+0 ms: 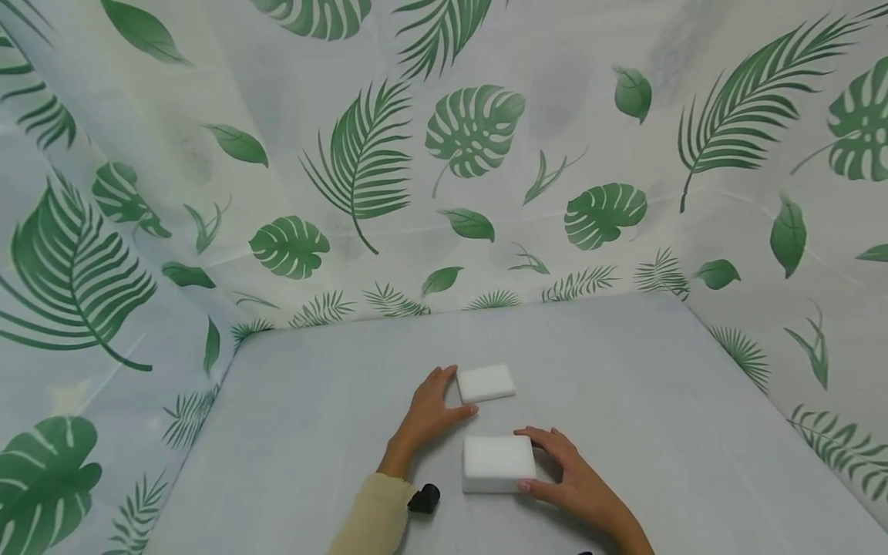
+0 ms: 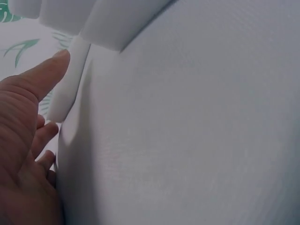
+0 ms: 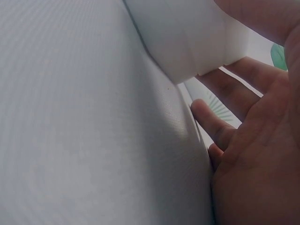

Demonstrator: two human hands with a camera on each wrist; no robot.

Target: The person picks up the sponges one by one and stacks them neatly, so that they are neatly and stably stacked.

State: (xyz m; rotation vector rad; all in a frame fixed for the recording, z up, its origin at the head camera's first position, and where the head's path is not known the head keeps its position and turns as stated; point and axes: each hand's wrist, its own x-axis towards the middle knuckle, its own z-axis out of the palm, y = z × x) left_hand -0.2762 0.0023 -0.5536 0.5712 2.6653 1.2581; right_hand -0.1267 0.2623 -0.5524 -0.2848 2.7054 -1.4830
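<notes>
A thin white block lies flat on the table. My left hand is spread at its left end, forefinger at the back corner and thumb by the front edge; the fingers look straight, not wrapped round it. In the left wrist view the thumb passes in front of the thin block. Nearer me stands a stack of white blocks. My right hand holds the stack at its right end, thumb in front and fingers behind. Joints between layers show on the stack in the right wrist view.
A pale grey cloth-like surface covers the table. Leaf-printed curtains rise along the back and both sides. A small black device sits by the left sleeve.
</notes>
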